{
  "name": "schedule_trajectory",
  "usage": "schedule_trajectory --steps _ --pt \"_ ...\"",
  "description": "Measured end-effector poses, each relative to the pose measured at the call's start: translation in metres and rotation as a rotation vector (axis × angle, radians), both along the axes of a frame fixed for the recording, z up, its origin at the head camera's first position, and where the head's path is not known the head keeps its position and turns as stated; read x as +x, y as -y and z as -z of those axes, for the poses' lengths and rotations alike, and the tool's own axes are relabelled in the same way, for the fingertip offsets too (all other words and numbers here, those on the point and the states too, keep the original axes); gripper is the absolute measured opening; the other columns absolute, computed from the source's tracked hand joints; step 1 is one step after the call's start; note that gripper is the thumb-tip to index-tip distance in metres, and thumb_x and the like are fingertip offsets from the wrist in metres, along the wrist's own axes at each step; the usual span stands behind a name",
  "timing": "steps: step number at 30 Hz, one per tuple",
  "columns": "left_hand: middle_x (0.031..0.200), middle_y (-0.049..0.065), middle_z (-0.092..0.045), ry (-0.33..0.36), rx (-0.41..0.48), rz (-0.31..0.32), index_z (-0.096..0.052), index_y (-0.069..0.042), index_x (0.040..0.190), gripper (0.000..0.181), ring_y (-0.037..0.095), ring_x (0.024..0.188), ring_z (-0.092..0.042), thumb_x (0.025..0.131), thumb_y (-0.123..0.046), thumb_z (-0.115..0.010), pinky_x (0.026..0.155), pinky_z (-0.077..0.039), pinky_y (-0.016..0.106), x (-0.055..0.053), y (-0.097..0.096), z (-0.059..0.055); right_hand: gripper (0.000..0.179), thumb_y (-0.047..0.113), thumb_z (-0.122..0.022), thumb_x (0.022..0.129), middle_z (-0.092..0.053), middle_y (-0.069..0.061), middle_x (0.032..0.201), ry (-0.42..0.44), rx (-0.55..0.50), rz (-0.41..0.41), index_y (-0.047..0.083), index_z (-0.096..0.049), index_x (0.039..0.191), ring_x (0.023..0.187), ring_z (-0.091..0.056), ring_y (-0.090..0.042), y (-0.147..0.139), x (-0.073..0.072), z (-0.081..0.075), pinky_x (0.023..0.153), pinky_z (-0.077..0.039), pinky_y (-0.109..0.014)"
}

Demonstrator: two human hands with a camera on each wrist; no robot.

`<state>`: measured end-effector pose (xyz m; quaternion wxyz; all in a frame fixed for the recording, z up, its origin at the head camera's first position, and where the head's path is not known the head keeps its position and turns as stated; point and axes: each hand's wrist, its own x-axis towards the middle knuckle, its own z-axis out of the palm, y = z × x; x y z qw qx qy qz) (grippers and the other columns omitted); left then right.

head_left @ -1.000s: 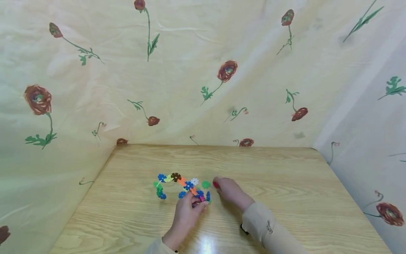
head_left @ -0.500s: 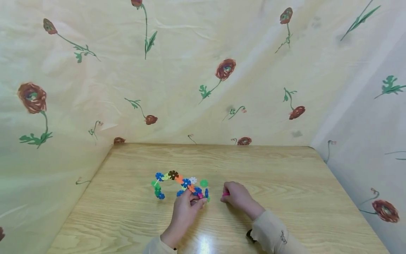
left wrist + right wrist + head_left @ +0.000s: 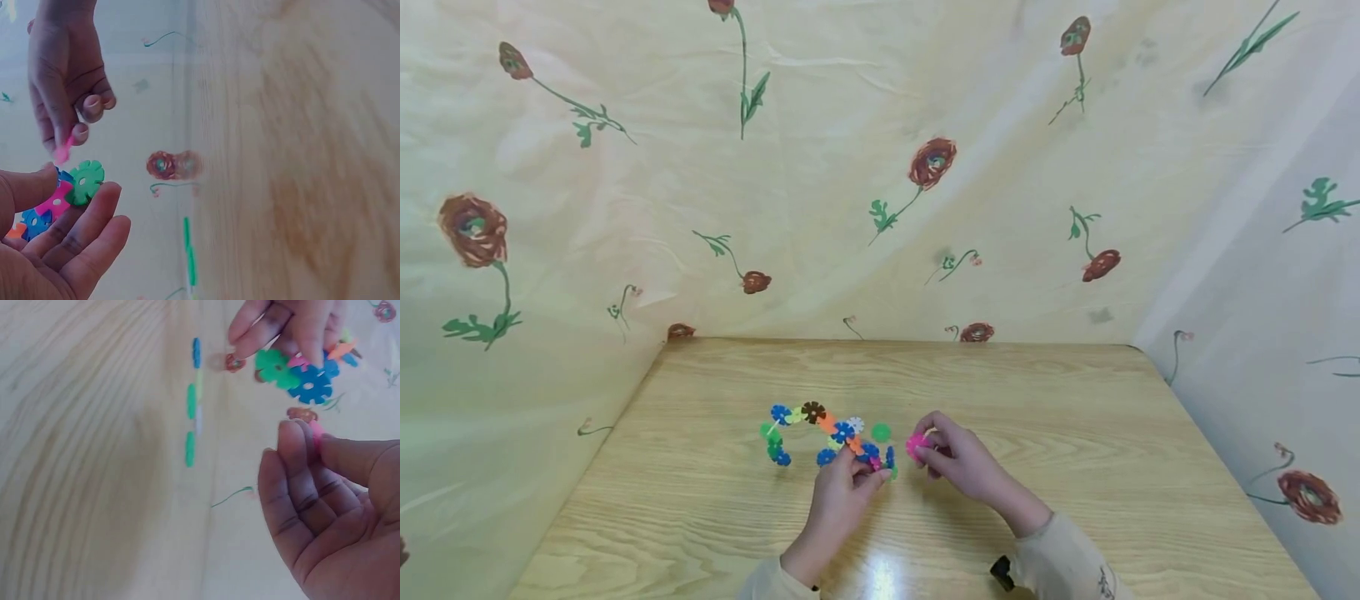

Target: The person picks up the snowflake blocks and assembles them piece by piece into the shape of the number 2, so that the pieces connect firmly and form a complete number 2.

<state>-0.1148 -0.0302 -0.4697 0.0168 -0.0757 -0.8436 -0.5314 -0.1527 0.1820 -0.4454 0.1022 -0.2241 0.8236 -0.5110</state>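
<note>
My left hand [image 3: 837, 504] grips a curved chain of interlocking plastic flower discs, which arcs away to the left past a brown disc [image 3: 813, 412]. Its colours include blue, green, yellow, orange and pink. At the held end, a green disc [image 3: 86, 182] and a pink disc [image 3: 57, 201] show by the thumb in the left wrist view. A blue disc [image 3: 310, 384] joins there too in the right wrist view. Just right of this end, my right hand [image 3: 966, 462] pinches a single pink flower disc [image 3: 916, 447] between thumb and fingers, apart from the chain.
Loose discs lie on the wooden table [image 3: 1045, 400] behind the left hand: a green one [image 3: 881, 432], a white one [image 3: 855, 426] and a blue one [image 3: 826, 457]. A flower-print sheet [image 3: 820, 183] stands behind the table and along both sides.
My right hand drew back right and toward me from near the loose green disc, then came left again, turning so the pink disc's face shows. The left hand keeps its grip on the chain.
</note>
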Motion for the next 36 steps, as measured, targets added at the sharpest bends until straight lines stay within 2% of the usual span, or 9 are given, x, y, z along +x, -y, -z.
schedule_trajectory --steps 3,6,10,17,20,23,27,30,36 --pt "0.085 -0.003 -0.070 0.014 0.011 0.013 -0.057 -0.009 0.099 0.023 0.011 0.074 -0.065 0.090 -0.025 -0.072 0.064 -0.053 0.022 0.001 -0.001 -0.001 0.011 0.010 -0.058 0.099 -0.064 -0.013 0.086 -0.014 -0.022 0.004 0.007 -0.061 0.109 0.067 -0.062 -0.021 0.003 0.003 -0.006 0.063 -0.056 -0.041" --pt "0.086 0.000 -0.070 0.034 0.040 0.032 -0.056 -0.009 0.100 0.022 0.012 0.070 -0.066 0.091 -0.023 -0.071 0.062 -0.053 0.022 0.002 -0.002 -0.001 0.018 0.012 -0.058 0.099 -0.063 -0.010 0.086 -0.050 0.005 0.016 0.010 -0.067 0.114 0.065 -0.061 -0.021 0.005 0.006 -0.011 0.061 -0.056 -0.040" --pt "0.088 0.003 -0.071 0.026 0.066 0.056 -0.056 -0.007 0.101 0.022 0.013 0.067 -0.067 0.092 -0.021 -0.070 0.061 -0.054 0.023 0.002 -0.002 0.000 0.022 0.011 -0.058 0.099 -0.065 -0.011 0.083 -0.115 0.065 0.032 0.012 -0.063 0.120 0.060 -0.059 -0.020 0.009 0.009 -0.015 0.056 -0.055 -0.034" --pt "0.092 0.006 -0.071 0.041 0.094 0.083 -0.056 -0.007 0.101 0.020 0.016 0.068 -0.069 0.092 -0.018 -0.070 0.061 -0.054 0.022 0.003 -0.002 0.001 0.015 0.012 -0.059 0.098 -0.066 -0.007 0.082 -0.200 0.113 0.032 0.015 -0.064 0.112 0.059 -0.059 -0.017 0.011 0.009 -0.015 0.053 -0.051 -0.026" --pt "0.091 0.007 -0.070 0.036 0.093 0.091 -0.055 -0.006 0.100 0.020 0.017 0.067 -0.068 0.092 -0.016 -0.070 0.060 -0.054 0.022 0.003 -0.002 0.001 0.019 0.010 -0.061 0.097 -0.070 -0.003 0.088 -0.284 0.144 0.023 0.015 -0.069 0.112 0.061 -0.061 -0.017 0.013 0.009 -0.014 0.054 -0.052 -0.024" --pt "0.089 0.005 -0.070 0.031 0.104 0.101 -0.055 -0.005 0.099 0.019 0.017 0.066 -0.068 0.091 -0.014 -0.070 0.059 -0.054 0.022 0.003 -0.002 0.002 0.022 0.006 -0.064 0.094 -0.073 0.001 0.096 -0.401 0.189 0.015 0.014 -0.072 0.113 0.072 -0.065 -0.011 0.014 0.009 -0.012 0.061 -0.054 -0.022" --pt "0.086 0.004 -0.069 0.039 0.139 0.110 -0.053 -0.003 0.099 0.018 0.017 0.067 -0.069 0.091 -0.010 -0.069 0.061 -0.055 0.022 0.003 -0.002 0.003 0.026 0.001 -0.066 0.091 -0.072 0.005 0.090 -0.517 0.239 0.010 0.013 -0.073 0.112 0.073 -0.061 -0.002 0.016 0.009 -0.011 0.064 -0.052 -0.020" --pt "0.081 0.004 -0.069 0.033 0.154 0.104 -0.052 -0.001 0.098 0.019 0.018 0.067 -0.068 0.091 -0.008 -0.069 0.061 -0.055 0.022 0.004 -0.003 0.003 0.029 -0.004 -0.067 0.089 -0.070 0.006 0.084 -0.537 0.237 0.008 0.012 -0.074 0.112 0.064 -0.053 0.000 0.018 0.010 -0.010 0.058 -0.048 -0.019" --pt "0.079 0.003 -0.069 0.025 0.167 0.088 -0.053 0.001 0.098 0.020 0.016 0.067 -0.068 0.091 -0.007 -0.069 0.061 -0.055 0.022 0.005 -0.004 0.002 0.030 -0.009 -0.065 0.088 -0.071 0.002 0.083 -0.540 0.221 -0.004 0.008 -0.073 0.112 0.059 -0.051 0.002 0.023 0.010 -0.008 0.055 -0.047 -0.017"
